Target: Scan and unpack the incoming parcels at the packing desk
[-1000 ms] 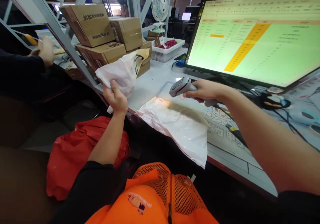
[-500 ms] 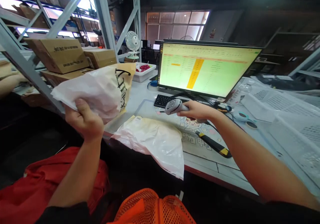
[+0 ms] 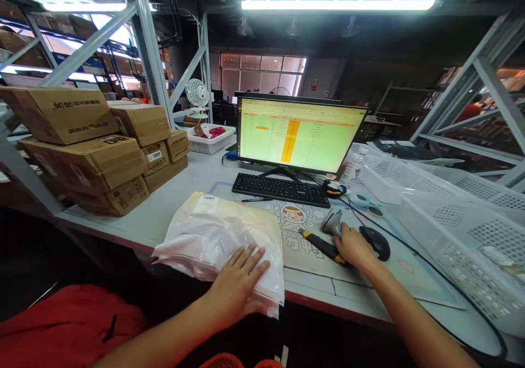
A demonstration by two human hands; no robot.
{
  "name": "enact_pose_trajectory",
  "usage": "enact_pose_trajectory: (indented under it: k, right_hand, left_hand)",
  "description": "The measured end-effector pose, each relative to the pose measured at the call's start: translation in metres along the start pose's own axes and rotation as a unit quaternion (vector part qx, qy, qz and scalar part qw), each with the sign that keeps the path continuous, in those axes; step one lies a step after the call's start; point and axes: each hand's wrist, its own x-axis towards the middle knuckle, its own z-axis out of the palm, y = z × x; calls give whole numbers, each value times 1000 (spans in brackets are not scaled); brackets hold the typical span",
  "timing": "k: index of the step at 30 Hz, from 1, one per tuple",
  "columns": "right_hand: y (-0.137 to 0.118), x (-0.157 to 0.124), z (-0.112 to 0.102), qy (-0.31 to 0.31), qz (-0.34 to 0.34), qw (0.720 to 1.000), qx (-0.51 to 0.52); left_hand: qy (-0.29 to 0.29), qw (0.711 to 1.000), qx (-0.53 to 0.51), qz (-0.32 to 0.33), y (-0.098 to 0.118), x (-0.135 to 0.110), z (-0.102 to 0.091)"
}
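Observation:
My left hand (image 3: 238, 283) lies flat with fingers spread on a white plastic mailer bag (image 3: 213, 231) that rests at the front edge of the white desk (image 3: 180, 198). A small white label sits on the bag's far end. My right hand (image 3: 351, 246) is closed around the handle of a grey barcode scanner (image 3: 331, 222), holding it down on the desk mat, beside a black mouse (image 3: 375, 242) and a black and yellow utility knife (image 3: 320, 245).
A monitor (image 3: 297, 135) with a green and orange spreadsheet stands behind a black keyboard (image 3: 281, 188). Stacked cardboard boxes (image 3: 86, 149) fill the desk's left. White perforated baskets (image 3: 459, 215) lie at the right. A small fan (image 3: 197, 94) and white basket (image 3: 209, 140) are behind. A red sack (image 3: 69, 324) sits below.
My left hand let go of the lifted bag, which is out of view, and came down flat on the bag on the desk. My right hand lowered the scanner onto the mat.

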Motion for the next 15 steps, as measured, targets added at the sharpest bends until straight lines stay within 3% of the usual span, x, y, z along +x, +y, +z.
enact_pose_trajectory:
  k: [4,8,12,15]
  right_hand:
    - [11,-1,11,13,10,1000,10]
    - [19,-6,0,53,-2,998,41]
    - [-7,-55,-13,108,-163,965,172]
    - [-55,-107,-7,41,-322,920,219]
  left_hand:
    - [-36,999,-6,-17,2,2,1]
    - [-57,998,5,-10,-7,-11,-18]
    - [-7,992,103,-69,-39,-37,-31]
    - [46,973,204,-98,-55,-47,-24]
